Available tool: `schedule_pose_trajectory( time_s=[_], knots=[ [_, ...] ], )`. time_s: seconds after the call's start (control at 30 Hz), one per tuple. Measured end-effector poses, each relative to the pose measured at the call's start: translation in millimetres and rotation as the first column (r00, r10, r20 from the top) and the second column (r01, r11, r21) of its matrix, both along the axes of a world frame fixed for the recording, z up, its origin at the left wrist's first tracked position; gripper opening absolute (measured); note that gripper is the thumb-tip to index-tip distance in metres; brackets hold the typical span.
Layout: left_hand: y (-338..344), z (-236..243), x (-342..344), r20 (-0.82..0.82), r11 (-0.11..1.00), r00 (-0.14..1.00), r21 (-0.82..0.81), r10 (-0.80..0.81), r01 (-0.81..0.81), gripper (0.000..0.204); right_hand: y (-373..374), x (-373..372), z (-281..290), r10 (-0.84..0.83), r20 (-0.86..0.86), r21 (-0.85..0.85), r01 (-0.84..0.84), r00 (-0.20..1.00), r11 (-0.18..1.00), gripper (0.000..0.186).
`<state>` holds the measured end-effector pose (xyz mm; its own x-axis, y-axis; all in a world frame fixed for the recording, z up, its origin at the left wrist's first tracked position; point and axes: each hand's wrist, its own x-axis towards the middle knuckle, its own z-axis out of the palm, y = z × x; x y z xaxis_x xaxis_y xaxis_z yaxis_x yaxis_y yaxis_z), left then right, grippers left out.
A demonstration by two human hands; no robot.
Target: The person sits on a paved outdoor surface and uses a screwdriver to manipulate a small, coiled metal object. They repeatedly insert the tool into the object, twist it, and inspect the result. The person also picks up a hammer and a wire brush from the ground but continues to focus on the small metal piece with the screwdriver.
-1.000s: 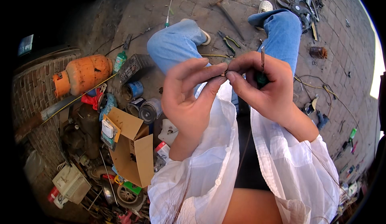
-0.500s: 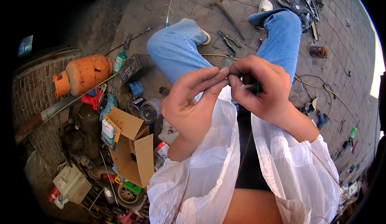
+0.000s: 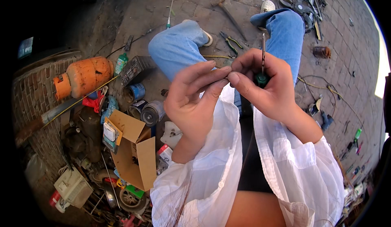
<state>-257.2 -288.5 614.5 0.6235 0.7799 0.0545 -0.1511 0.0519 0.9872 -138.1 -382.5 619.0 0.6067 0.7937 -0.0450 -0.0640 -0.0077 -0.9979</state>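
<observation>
Both hands meet above my lap, fingertips almost touching. My left hand pinches with thumb and forefinger; whatever lies between them is too small or hidden to name. In my right hand a screwdriver is tucked against the palm, its green handle mostly covered by the fingers and its thin metal shaft pointing away from me. The thumb and forefinger of that hand pinch at the same spot as the left fingertips. Beyond the hands, between my feet, pliers with green-and-yellow handles lie on the bricks.
A hammer lies beyond the pliers. To the left are an orange gas cylinder, several cans, an open cardboard box and piled parts. A yellow cable and a rusty coil are at right, a black fan farther off.
The right hand has turned, so the screwdriver's shaft now stands out away from me beyond the fingers. Both hands stay together at nearly the same place, fingertips still pinched.
</observation>
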Motion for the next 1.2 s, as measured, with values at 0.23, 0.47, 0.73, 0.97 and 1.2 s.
schedule_pose_trajectory(
  time_s=[0.23, 0.47, 0.73, 0.97, 1.2],
  knots=[
    [4, -11, 1, 0.156, 0.968, 0.986, -0.231, -0.058, 0.094, 0.033, -1, 0, 9, -0.002, 0.145, -0.093, 0.016, 0.989, 0.996, 0.014],
    [1, -9, 3, 0.102, 0.981, 0.995, -0.193, 0.003, 0.017, 0.03, -2, 11, 1, 0.099, 0.374, -0.087, -0.072, 0.922, 0.994, 0.021],
    [6, -6, 4, 0.111, 0.976, 0.994, -0.213, -0.015, 0.038, 0.029, -4, 9, 8, 0.022, 0.373, -0.012, -0.019, 0.928, 1.0, 0.019],
    [0, -1, 3, 0.042, 0.994, 0.999, -0.108, 0.015, -0.011, 0.029, -2, 8, 5, -0.028, 0.544, 0.045, 0.004, 0.838, 0.999, 0.018],
    [-2, -1, 4, 0.01, 0.999, 1.0, -0.021, 0.029, -0.029, 0.028, 1, 6, 1, -0.037, 0.632, 0.076, -0.014, 0.774, 0.997, 0.024]
  ],
)
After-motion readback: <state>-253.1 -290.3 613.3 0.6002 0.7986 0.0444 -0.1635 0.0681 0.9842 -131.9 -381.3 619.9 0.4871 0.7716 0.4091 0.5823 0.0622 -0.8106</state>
